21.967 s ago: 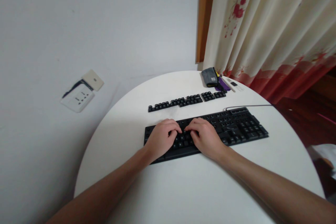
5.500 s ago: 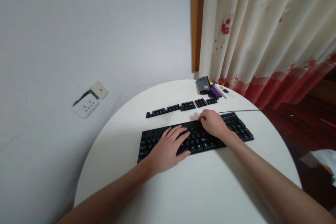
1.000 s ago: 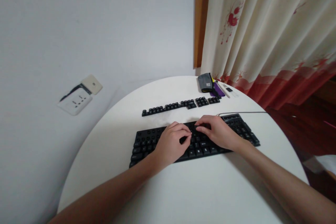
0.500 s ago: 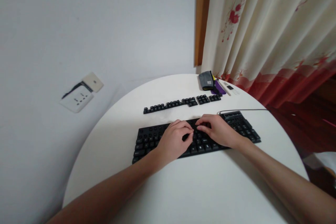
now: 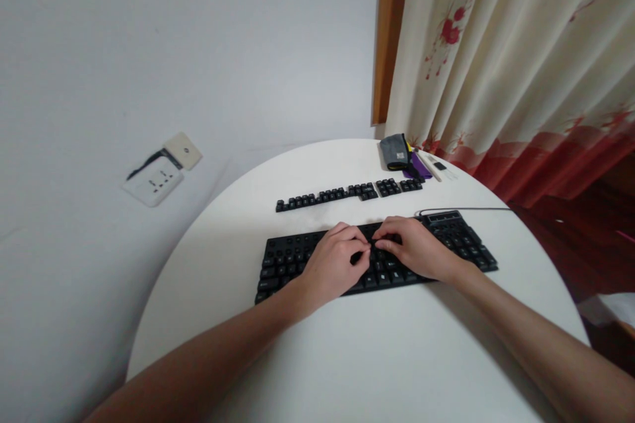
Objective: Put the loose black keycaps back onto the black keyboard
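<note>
A black keyboard (image 5: 384, 275) lies on the white table (image 5: 357, 344); keycaps are off along its back rows, while the front rows still carry theirs. My left hand (image 5: 335, 258) rests over its middle, thumb and forefinger brought together in a pinch. Just to the right, my right hand (image 5: 417, 248) curls over the keyboard with thumb and finger closed close to the left fingertips. Anything between the fingers is too small or hidden to make out. Behind the keyboard, loose black keycaps (image 5: 332, 195) stand in a long row with small gaps.
At the back right lie a grey folded cloth (image 5: 393, 152), a purple cloth (image 5: 417, 167), a pale stick-like tool (image 5: 429, 165) and a small black item (image 5: 439, 166). A thin cable (image 5: 466, 209) runs right from the keyboard. Wall and curtain (image 5: 491, 79) border the table.
The whole view has shifted slightly, so everything sits a little further right. Both hands keep nearly the same pinched pose over the keyboard.
</note>
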### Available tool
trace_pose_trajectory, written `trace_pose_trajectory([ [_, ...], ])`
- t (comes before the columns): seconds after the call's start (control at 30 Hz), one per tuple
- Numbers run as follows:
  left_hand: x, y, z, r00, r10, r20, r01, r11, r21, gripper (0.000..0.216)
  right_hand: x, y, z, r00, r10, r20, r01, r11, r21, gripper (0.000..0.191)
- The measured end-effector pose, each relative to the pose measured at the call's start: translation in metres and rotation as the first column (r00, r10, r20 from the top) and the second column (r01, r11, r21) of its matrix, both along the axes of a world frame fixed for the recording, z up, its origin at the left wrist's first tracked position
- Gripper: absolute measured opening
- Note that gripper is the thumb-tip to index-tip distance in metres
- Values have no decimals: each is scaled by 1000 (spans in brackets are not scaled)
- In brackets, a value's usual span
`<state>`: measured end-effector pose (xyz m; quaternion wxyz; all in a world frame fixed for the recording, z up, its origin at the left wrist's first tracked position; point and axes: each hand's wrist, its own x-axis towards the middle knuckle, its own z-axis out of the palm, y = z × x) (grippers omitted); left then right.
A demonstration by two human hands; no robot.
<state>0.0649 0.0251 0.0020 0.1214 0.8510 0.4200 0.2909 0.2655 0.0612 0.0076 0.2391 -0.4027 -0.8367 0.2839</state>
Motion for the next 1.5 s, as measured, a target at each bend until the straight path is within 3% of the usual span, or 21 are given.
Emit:
trace_pose_trajectory([
  [0.5,1,-2,4,992,9,-127,-12,1000,-22,12,-2,-2,-2,998,-11,59,7,998,58,3],
  [0.7,-1,-3,5,994,-7,-110,4,1000,-28,20,1,-2,2,998,60,32,-60,998,29,17],
  [1.0,-2,-1,0,998,-31,-54,30,999,-29,25,2,-1,5,1000,4,-11,-4,1000,27,16],
  [1.5,-2,-2,1,987,-20,-160,17,1000,-25,33,9,-1,8,995,95,-10,-95,995,-20,17],
])
